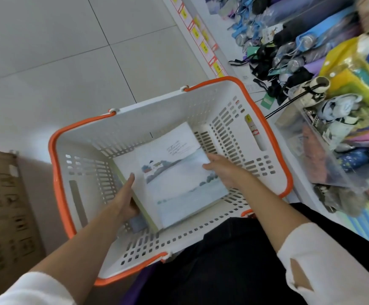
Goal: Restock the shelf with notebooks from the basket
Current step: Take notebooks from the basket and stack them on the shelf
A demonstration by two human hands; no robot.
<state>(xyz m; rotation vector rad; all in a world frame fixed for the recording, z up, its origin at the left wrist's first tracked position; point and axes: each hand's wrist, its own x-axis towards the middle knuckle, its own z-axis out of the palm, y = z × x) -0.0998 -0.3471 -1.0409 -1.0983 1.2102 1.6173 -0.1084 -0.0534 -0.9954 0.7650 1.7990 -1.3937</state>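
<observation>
Your left hand [125, 197] curls under one edge and your right hand [223, 170] wraps the opposite edge of the pale blue landscape-cover notebooks [179, 186] down in the white orange-rimmed plastic basket [148, 119], so lift level, stack squared.

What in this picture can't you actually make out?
All in the head view:
How many notebooks are in the stack: the top cover hides those beneath.
Fingers of the left hand and right hand under the stack: hidden by it.
Price labels: too small and blurred to read.
Print on the cardboard box: blurred, cut off by the left edge.
</observation>
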